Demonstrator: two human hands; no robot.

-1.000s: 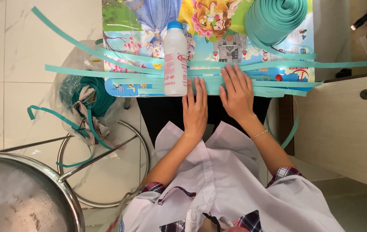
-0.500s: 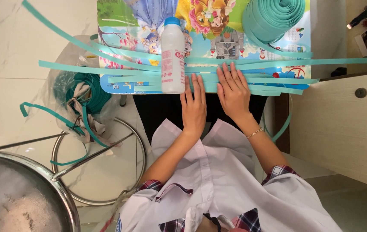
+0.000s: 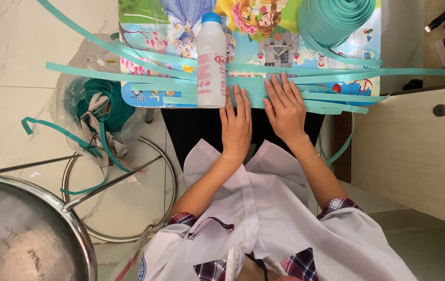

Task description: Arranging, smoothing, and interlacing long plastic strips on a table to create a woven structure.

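Still, both hands (image 3: 261, 112) flat on strips (image 3: 337, 96), unchanged.

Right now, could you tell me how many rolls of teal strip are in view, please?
2: one roll on the table's far right, one roll inside the clear bag on the floor, left. More may be hidden.

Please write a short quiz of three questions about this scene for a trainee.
1. True or false: both hands lie flat on the teal strips.
2. Which hand is nearest the white bottle? A) left hand B) right hand
3. Fill in: the roll of teal strip sits at the table's far ____ corner.

Key: 1 true; 2 A; 3 right.
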